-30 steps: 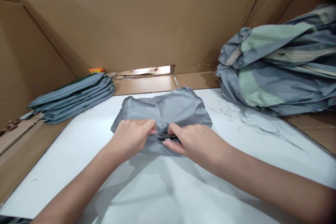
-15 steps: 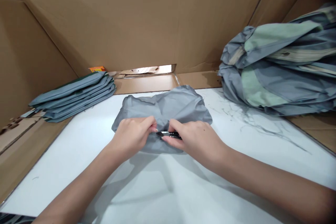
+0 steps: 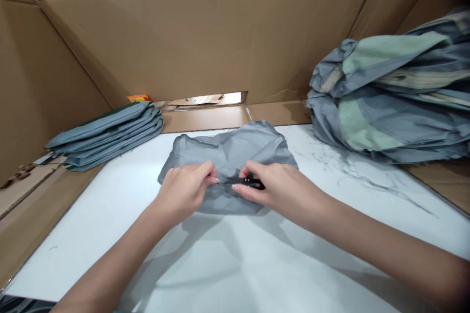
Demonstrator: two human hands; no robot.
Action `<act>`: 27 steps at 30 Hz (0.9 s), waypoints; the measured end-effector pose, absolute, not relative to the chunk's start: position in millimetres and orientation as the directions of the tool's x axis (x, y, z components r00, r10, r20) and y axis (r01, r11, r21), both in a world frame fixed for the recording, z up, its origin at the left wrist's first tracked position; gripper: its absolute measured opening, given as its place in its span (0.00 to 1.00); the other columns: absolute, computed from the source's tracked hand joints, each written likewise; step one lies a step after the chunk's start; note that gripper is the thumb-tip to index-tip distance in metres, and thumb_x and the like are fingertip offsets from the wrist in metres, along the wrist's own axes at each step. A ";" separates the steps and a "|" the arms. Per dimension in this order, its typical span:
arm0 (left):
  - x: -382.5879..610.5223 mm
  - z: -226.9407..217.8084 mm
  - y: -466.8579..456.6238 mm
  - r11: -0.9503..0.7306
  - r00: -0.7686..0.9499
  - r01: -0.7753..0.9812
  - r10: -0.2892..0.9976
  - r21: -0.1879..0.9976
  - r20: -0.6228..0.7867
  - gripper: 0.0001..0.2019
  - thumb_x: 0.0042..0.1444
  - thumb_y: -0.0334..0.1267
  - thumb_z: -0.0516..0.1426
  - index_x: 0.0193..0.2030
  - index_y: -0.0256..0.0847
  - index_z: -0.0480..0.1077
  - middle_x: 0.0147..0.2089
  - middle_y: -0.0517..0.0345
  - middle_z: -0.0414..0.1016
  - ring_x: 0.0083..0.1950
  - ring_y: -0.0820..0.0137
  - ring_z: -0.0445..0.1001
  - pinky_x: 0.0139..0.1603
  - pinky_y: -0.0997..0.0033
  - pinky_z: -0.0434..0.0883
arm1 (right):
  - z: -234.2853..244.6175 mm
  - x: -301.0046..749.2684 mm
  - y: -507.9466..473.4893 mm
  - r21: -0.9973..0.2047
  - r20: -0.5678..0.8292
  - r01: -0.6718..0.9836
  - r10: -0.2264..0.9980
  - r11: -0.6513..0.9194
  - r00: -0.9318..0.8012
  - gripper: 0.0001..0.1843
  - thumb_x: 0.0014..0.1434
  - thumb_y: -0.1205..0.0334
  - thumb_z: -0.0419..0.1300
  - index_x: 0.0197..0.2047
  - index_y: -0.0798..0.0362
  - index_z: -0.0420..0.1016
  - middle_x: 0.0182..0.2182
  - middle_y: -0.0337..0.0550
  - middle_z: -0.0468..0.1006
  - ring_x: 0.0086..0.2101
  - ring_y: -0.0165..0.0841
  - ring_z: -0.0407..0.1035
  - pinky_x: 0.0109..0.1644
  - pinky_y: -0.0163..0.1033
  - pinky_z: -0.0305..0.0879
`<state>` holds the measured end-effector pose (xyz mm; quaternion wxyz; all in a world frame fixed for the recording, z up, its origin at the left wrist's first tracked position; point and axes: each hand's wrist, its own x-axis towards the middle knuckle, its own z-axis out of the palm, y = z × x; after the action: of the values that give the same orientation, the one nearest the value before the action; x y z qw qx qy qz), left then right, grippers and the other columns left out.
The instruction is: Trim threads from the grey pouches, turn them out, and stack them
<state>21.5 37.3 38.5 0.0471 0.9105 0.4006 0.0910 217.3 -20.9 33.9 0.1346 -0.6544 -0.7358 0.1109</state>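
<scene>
The left hand point(image 3: 187, 186) lies over the near left part of a grey fabric piece point(image 3: 227, 146), its grip narrow, thumb and fingers pinched on a small gathered fold. Whether a thread is also caught between those fingertips is too small to tell. The right hand point(image 3: 275, 181), just to the right, has its grip round black thread snips point(image 3: 251, 182), thumb on the far side and fingers on the near side, with the blade end pointing left toward the pinched fold. The blades are too dark against the cloth to tell how far they part.

The fabric piece lies creased at the middle of the white worktop point(image 3: 330, 239), beneath both hands. On the far left sits a stack of folded blue-grey fabric point(image 3: 106, 132), with an orange packet point(image 3: 137, 98) just beyond it. On the far right is a large heap of grey and pale green fabric point(image 3: 389, 107); loose threads point(image 3: 352, 171) are scattered on its near side. A cardboard wall point(image 3: 165, 34) with a narrow slot point(image 3: 209, 100) rises along the far edge.
</scene>
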 end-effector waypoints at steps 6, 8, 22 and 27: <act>19.2 38.9 37.2 -0.648 0.645 0.746 0.760 0.151 0.078 0.10 0.62 0.36 0.40 0.32 0.43 0.58 0.30 0.64 0.71 0.27 0.73 0.67 0.26 0.73 0.51 | 26.0 218.3 -19.1 -0.360 0.046 0.913 0.981 0.192 -0.189 0.19 0.50 0.49 0.62 0.45 0.45 0.72 0.30 0.36 0.78 0.32 0.35 0.73 0.29 0.33 0.56; 19.1 38.8 37.3 -0.640 0.639 0.748 0.766 0.174 0.072 0.10 0.62 0.36 0.40 0.32 0.43 0.57 0.30 0.64 0.71 0.28 0.72 0.67 0.27 0.73 0.51 | 23.8 218.2 -17.4 -0.377 0.028 0.907 0.982 0.185 -0.189 0.15 0.50 0.51 0.63 0.41 0.45 0.74 0.30 0.34 0.78 0.31 0.33 0.73 0.28 0.32 0.54; 18.3 32.3 37.1 -0.571 0.546 0.746 0.819 0.343 0.177 0.08 0.61 0.35 0.43 0.31 0.43 0.58 0.28 0.64 0.70 0.28 0.73 0.66 0.29 0.75 0.56 | 12.2 203.5 -11.4 -0.371 0.138 0.912 0.981 0.177 -0.135 0.09 0.54 0.62 0.59 0.39 0.45 0.76 0.32 0.34 0.80 0.32 0.33 0.74 0.29 0.33 0.55; 13.1 28.0 35.1 -0.601 0.506 0.703 0.798 0.380 0.327 0.08 0.60 0.34 0.44 0.30 0.42 0.58 0.25 0.66 0.67 0.25 0.75 0.65 0.27 0.77 0.59 | -7.1 214.0 -17.6 -0.021 0.722 0.798 0.562 0.602 -0.404 0.09 0.58 0.71 0.52 0.32 0.55 0.73 0.21 0.35 0.75 0.22 0.24 0.68 0.25 0.33 0.51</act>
<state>13.1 35.1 28.0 0.0991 0.8620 0.4355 0.2398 214.0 -17.6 -7.1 0.3555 -0.4140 -0.8213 -0.1666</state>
